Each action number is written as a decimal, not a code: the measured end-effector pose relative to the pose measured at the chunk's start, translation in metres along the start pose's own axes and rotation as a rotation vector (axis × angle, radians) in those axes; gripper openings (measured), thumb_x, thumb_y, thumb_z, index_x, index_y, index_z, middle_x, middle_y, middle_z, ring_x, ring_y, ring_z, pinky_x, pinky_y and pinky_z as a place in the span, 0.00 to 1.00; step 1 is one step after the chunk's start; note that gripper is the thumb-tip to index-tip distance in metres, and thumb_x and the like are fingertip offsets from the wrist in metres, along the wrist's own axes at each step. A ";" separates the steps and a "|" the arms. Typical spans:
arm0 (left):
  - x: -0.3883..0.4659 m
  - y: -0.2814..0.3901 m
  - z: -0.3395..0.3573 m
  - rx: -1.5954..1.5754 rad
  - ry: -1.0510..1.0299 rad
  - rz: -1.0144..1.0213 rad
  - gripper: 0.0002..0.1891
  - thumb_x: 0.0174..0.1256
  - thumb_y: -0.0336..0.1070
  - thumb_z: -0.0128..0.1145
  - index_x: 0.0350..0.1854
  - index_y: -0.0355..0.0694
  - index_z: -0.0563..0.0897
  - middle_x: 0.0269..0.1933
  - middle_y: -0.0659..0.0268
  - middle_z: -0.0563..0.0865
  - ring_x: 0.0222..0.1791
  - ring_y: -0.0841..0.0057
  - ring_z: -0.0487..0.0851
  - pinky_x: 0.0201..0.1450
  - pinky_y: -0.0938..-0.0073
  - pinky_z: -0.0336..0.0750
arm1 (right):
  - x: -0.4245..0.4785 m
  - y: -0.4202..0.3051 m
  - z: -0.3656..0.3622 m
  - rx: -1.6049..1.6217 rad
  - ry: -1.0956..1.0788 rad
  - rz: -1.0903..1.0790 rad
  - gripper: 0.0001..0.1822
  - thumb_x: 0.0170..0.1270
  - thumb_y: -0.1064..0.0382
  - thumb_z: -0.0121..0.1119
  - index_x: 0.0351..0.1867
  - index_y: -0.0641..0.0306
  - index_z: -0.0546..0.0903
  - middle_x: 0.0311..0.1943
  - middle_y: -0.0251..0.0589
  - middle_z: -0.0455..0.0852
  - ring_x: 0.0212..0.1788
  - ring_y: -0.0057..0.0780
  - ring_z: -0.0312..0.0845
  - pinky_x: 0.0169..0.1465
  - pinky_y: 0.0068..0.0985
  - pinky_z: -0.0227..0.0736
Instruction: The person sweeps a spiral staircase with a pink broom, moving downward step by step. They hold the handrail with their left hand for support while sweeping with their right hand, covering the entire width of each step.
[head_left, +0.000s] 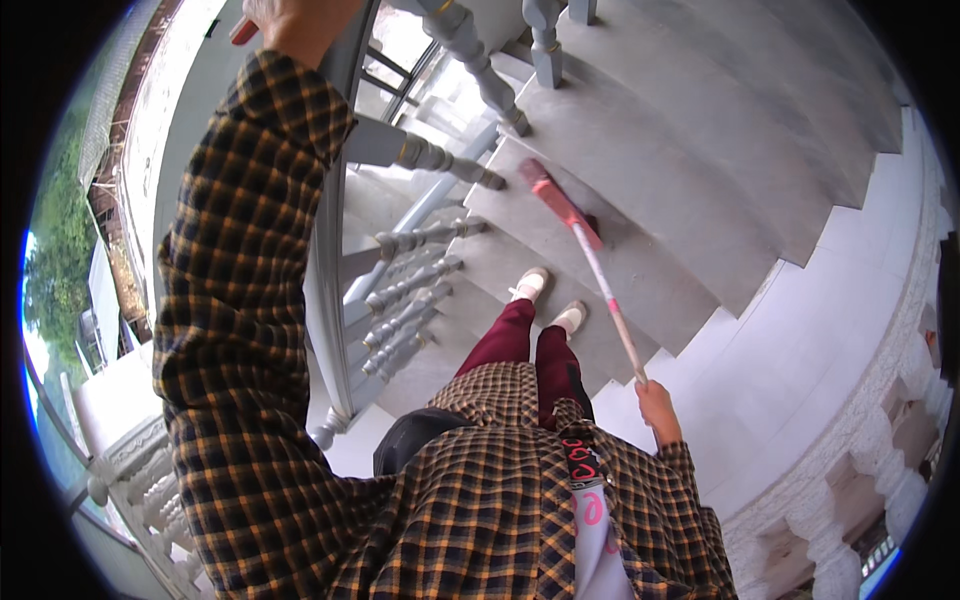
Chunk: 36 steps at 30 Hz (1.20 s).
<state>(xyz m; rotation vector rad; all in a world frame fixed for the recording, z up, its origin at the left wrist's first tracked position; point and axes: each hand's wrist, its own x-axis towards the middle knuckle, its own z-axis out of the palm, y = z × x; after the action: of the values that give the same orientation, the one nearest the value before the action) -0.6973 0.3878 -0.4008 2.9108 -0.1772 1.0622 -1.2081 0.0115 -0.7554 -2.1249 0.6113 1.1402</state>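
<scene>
My right hand (658, 411) is closed around the pole of a broom (615, 315). The broom's red head (559, 199), with dark reddish bristles, lies across a grey stair tread (645, 277), just beyond my light shoes. Up at the top left edge, my left hand (296, 19) is raised near the top of the grey stair railing (330, 300) and partly cut off by the frame. A small reddish piece (244, 31) shows beside its fingers; whether the hand grips this cannot be seen.
Grey steps (712, 135) rise ahead and to the right, meeting a stepped white skirting wall (780, 360). Turned grey balusters (442, 161) line the left side. A pale balustrade (870, 510) curves at the lower right. My shoes (531, 283) stand on the stairs.
</scene>
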 end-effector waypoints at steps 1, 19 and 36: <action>0.000 0.000 0.000 0.004 -0.018 -0.008 0.31 0.55 0.53 0.63 0.54 0.32 0.78 0.44 0.46 0.85 0.45 0.52 0.84 0.48 0.57 0.76 | -0.011 0.009 -0.004 0.089 -0.044 0.093 0.20 0.68 0.49 0.49 0.30 0.67 0.75 0.18 0.43 0.76 0.16 0.36 0.73 0.20 0.35 0.69; 0.029 -0.057 0.039 -0.085 -0.040 0.011 0.47 0.57 0.62 0.58 0.66 0.23 0.63 0.61 0.31 0.69 0.63 0.46 0.69 0.64 0.57 0.64 | -0.018 -0.038 0.054 0.815 -0.372 0.193 0.16 0.71 0.48 0.48 0.29 0.56 0.70 0.15 0.25 0.65 0.11 0.13 0.56 0.13 0.15 0.52; -0.066 -0.086 -0.020 0.019 -0.362 0.064 0.36 0.58 0.66 0.54 0.45 0.28 0.81 0.39 0.44 0.85 0.43 0.53 0.84 0.47 0.59 0.77 | -0.189 -0.071 0.110 0.333 0.046 -0.063 0.16 0.68 0.52 0.52 0.30 0.64 0.72 0.16 0.34 0.74 0.15 0.22 0.70 0.18 0.24 0.65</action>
<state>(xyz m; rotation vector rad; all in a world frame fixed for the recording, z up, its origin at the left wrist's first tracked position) -0.7500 0.4807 -0.4281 3.1072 -0.2725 0.5344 -1.3198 0.1586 -0.6173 -1.8750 0.6970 0.8878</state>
